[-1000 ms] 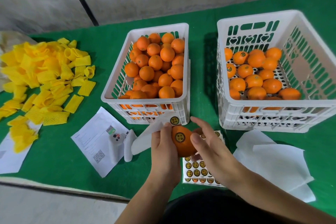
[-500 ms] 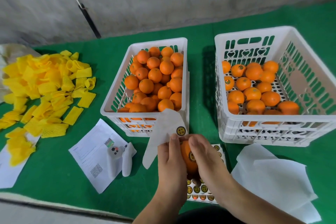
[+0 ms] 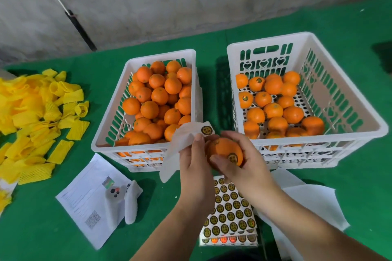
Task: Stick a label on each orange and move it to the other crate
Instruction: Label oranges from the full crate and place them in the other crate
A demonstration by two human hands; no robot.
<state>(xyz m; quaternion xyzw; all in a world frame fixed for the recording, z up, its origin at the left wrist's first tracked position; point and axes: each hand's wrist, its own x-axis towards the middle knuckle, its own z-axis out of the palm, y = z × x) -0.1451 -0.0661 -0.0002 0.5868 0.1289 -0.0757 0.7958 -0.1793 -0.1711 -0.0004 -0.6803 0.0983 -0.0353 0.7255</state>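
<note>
We see both forearms reach in from the bottom edge and meet just in front of the two crates. The right hand (image 3: pixel 244 165) curls round an orange (image 3: pixel 224 150), thumb across its near face beside a round label (image 3: pixel 232 158) stuck on the peel. The left hand (image 3: pixel 196 167) sits close against the orange's left side and pinches a white backing strip (image 3: pixel 180 146) that carries one more sticker (image 3: pixel 206 130) at its upper end; whether its fingers also touch the fruit we cannot tell. The orange is held above the counter (image 3: pixel 42 229), between the left crate (image 3: pixel 110 142), heaped with fruit, and the right crate (image 3: pixel 343 133), which holds a single layer, some pieces labelled. Under the wrists lies a sticker sheet (image 3: pixel 229 218). White paper sheets (image 3: pixel 314 203) lie to the right, a printed leaflet (image 3: pixel 84 197) to the left, and yellow foam nets (image 3: pixel 38 116) are piled further left.
</note>
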